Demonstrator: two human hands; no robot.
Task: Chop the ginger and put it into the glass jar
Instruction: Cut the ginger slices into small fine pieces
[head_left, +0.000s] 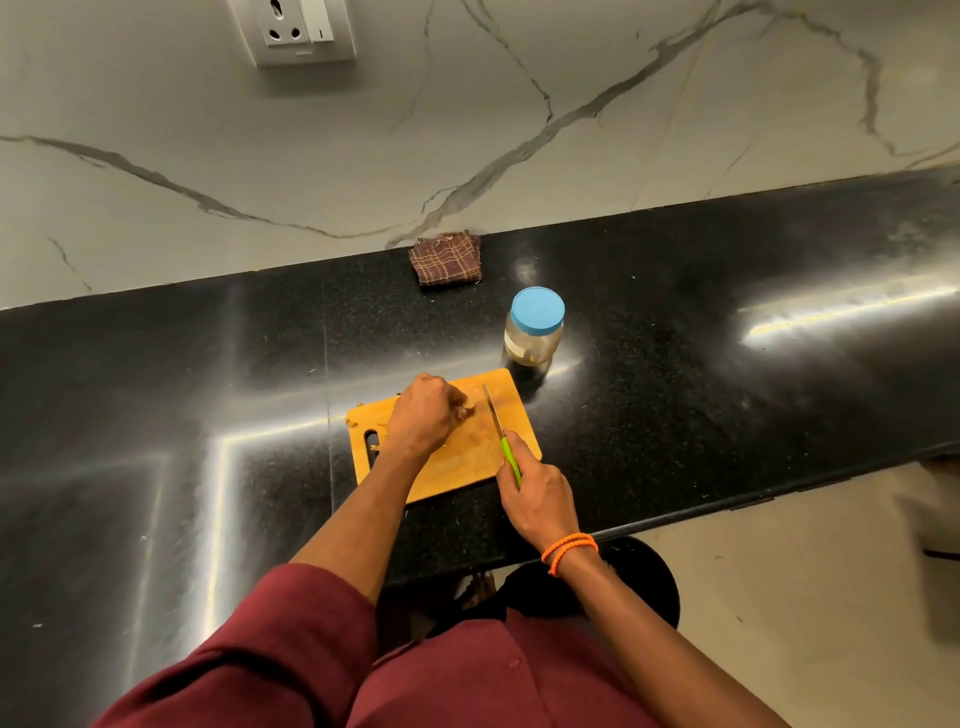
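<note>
A shiny black speckled tabletop (675, 322) holds a flat wooden cutting board (467, 457) with rounded corners and a slot handle, and just past the board's far corner stands a round glass jar (532, 340) with a smooth blue lid (537, 310) on it. The left hand (421, 415) has its grip curled down over a small pale lump of ginger (467, 408) on the board. The right hand (537, 501) has its grip wrapped round the green handle of a thin knife (496, 421), whose blade lies just beside the ginger.
</note>
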